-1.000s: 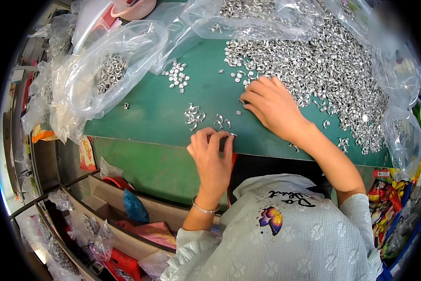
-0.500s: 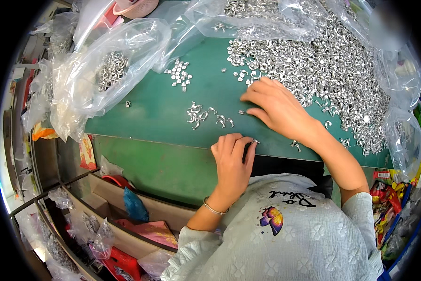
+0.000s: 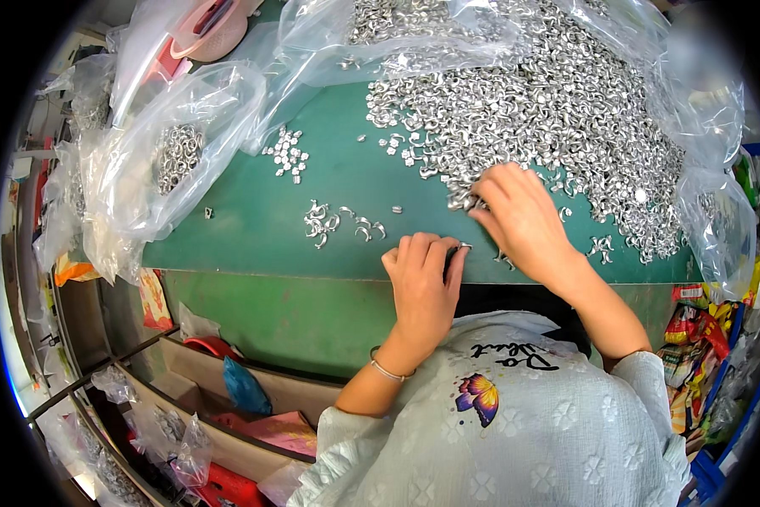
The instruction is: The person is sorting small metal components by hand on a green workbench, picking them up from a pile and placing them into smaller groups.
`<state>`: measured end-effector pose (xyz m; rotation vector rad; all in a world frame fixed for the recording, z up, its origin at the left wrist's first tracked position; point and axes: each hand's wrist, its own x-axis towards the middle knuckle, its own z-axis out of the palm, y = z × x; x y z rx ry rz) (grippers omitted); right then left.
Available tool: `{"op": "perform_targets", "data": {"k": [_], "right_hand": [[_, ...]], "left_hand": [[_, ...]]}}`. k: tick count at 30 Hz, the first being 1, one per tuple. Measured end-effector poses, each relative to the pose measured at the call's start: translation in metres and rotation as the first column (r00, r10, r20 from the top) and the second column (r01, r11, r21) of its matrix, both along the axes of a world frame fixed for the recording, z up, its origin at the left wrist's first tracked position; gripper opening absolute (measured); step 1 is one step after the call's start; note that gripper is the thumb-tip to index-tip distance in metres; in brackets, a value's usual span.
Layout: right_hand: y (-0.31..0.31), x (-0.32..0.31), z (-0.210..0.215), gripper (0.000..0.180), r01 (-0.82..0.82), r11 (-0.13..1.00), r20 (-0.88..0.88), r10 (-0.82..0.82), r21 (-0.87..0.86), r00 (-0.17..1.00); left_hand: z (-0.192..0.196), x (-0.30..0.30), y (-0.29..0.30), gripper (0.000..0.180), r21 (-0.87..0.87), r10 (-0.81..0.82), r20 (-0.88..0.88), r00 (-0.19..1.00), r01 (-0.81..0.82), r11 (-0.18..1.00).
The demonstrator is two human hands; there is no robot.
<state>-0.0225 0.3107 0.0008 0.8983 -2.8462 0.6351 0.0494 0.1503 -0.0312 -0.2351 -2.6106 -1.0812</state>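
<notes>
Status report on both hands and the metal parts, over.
Left hand curled at table edge, pinching a part. Right hand fingers in the big pile. Small cluster lies apart. Nothing in between.

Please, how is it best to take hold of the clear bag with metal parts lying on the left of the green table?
Probably by the gathered plastic at the bag's upper end, coming from above and the left. The parts sit heaped low inside, so gripping the loose film above them would keep them in. The bag lies slumped at the table edge, so a grip low down might spill it.

Clear plastic bags (image 3: 156, 160) left; colourful packets (image 3: 693, 355) right.
</notes>
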Motion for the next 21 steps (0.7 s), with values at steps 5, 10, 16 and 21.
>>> {"op": "perform_targets", "data": {"k": [5,10,16,21], "right_hand": [[0.013,-0.004,0.005,0.029,-0.074,0.981,0.127,0.098,-0.179,0.987],[0.004,-0.009,-0.004,0.027,-0.118,0.985,0.007,0.12,-0.124,0.993],[0.018,-0.008,0.001,0.02,0.098,0.993,-0.071,-0.103,-0.062,0.992],[-0.002,0.003,0.007,0.016,-0.063,0.993,-0.113,0.052,-0.1,0.992]], "left_hand": [[0.003,0.006,-0.004,0.019,-0.011,0.012,0.026,1.0,-0.012,1.0],[0.003,0.007,-0.004,0.019,0.003,0.039,0.028,0.999,-0.039,0.999],[0.001,0.005,-0.006,0.019,0.004,0.053,0.006,0.999,-0.053,0.999],[0.002,-0.004,0.004,0.021,-0.003,0.009,0.016,1.0,-0.009,1.0]]}}
